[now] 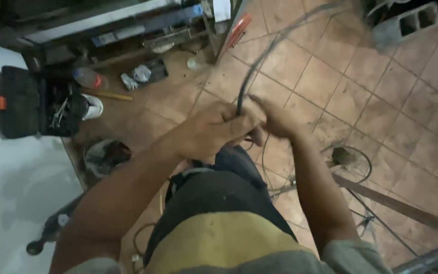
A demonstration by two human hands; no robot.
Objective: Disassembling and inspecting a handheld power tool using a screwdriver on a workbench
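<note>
Cable (259,61), dark and thin, is what I see both hands working on: it rises from the fists and curves away to the far right, over the tiled floor (330,86), its upper stretch blurred. The floor takes up most of my view, reddish-brown tiles with pale joints. On the left a white surface (6,203) fills the near corner. Far left stands a metal shelf frame (102,25) with a black open toolbox (36,104) in front of it, tools inside it (too dim for me to tell which). A grey concrete block (406,23) sits at the far right, and long metal bars (396,205) lie near right on the tiles, with loops of thin wire (356,162) beside them. Near the toolbox are a clear plastic bottle (88,78) and a white cup (93,106).

My left hand (214,129) has its grip wrapped tight around the cable's lower end. My right hand (275,119) touches it just beside, fingers curled on the same cable, though motion blur hides how firmly it holds.
</note>
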